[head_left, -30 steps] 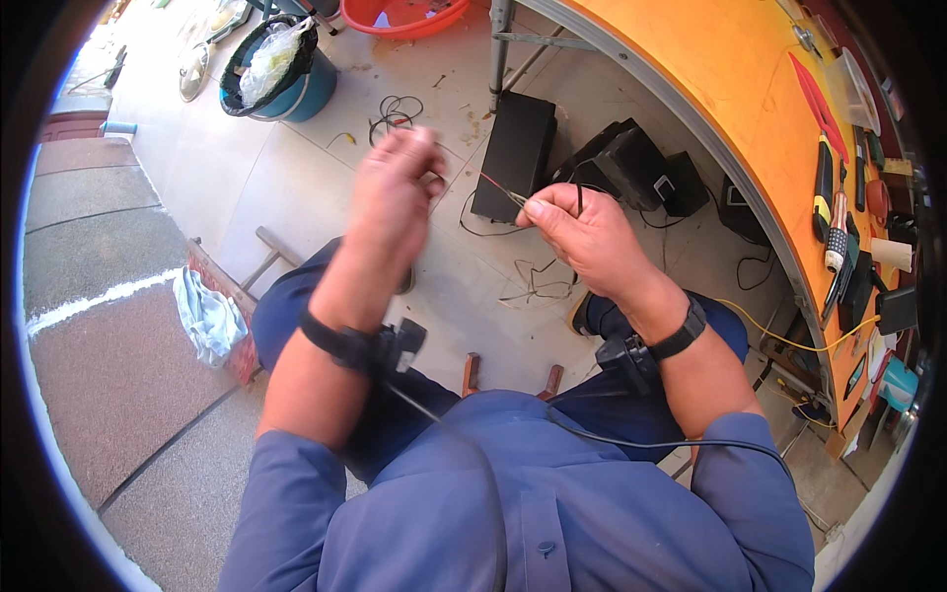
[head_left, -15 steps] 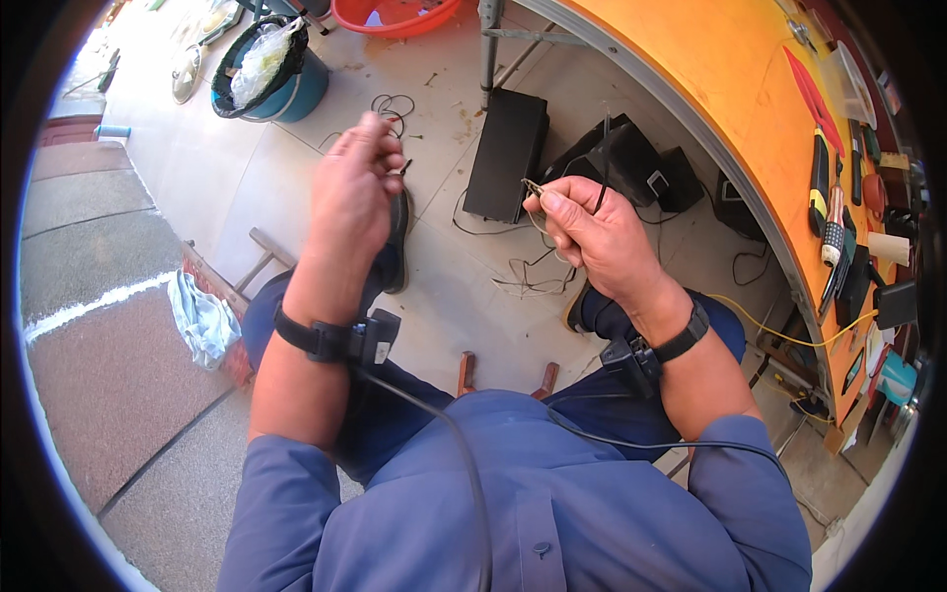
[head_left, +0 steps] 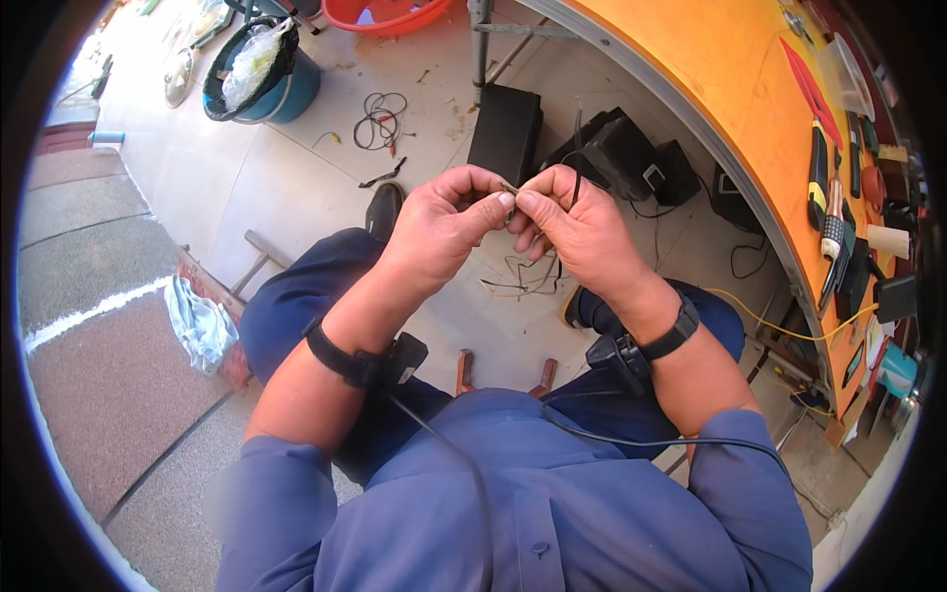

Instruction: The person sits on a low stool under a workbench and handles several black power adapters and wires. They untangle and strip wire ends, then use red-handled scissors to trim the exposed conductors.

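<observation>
In front of me my left hand (head_left: 449, 222) and my right hand (head_left: 582, 232) meet, thumbs and forefingers pinched together at the end of a thin wire (head_left: 509, 186). My fingers cover most of that end. A black cable (head_left: 578, 133) rises above my right hand, which is closed on it, and its lower part hangs beneath the palm. Pale loose wires (head_left: 521, 280) show below my hands, near the floor. How the wire and the cable join is hidden.
A black box (head_left: 504, 128) and black speaker-like boxes (head_left: 621, 153) stand on the floor beyond my hands. An orange workbench (head_left: 730, 69) with tools curves along the right. Coiled cable (head_left: 381, 122), a blue bucket (head_left: 293, 91) and a red basin (head_left: 390, 22) lie further off.
My left hand has come down and right from above the floor to meet my right hand at the wire end. My right hand has shifted slightly left.
</observation>
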The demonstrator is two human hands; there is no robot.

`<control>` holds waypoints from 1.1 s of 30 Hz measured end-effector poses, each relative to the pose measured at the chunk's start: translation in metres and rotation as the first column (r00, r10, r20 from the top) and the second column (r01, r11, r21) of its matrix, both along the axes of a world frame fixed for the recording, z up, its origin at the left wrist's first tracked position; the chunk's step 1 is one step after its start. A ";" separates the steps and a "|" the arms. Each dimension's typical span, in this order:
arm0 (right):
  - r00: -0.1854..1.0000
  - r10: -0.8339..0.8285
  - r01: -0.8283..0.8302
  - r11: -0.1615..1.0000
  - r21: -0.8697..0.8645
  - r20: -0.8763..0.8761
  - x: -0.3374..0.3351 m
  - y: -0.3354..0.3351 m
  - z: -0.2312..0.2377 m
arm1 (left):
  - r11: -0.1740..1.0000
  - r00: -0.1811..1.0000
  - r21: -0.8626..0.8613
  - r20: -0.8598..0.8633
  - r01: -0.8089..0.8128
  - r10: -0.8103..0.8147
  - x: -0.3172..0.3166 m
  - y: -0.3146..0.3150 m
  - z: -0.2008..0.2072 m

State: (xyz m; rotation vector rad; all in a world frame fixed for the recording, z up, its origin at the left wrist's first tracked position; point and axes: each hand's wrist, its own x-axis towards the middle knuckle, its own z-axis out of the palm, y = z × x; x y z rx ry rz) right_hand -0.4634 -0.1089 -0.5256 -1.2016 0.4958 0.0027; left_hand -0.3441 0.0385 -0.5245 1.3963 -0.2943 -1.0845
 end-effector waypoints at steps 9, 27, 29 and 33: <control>0.996 -0.038 0.052 0.980 -0.193 0.076 0.002 -0.002 -0.011 | 0.994 0.985 0.105 0.163 0.029 -0.047 0.004 0.000 0.002; 0.997 -0.033 0.031 0.999 0.030 0.070 0.007 0.000 -0.008 | 0.995 0.977 -0.096 -0.212 0.005 -0.026 0.004 0.002 -0.005; 0.997 -0.041 0.041 0.999 0.003 0.062 0.008 0.000 -0.008 | 0.996 0.978 -0.083 -0.206 0.025 -0.041 0.004 0.001 -0.006; 0.997 -0.038 0.037 0.999 0.016 0.068 0.008 0.000 -0.007 | 0.993 0.976 -0.117 -0.212 0.024 -0.048 0.004 0.002 -0.008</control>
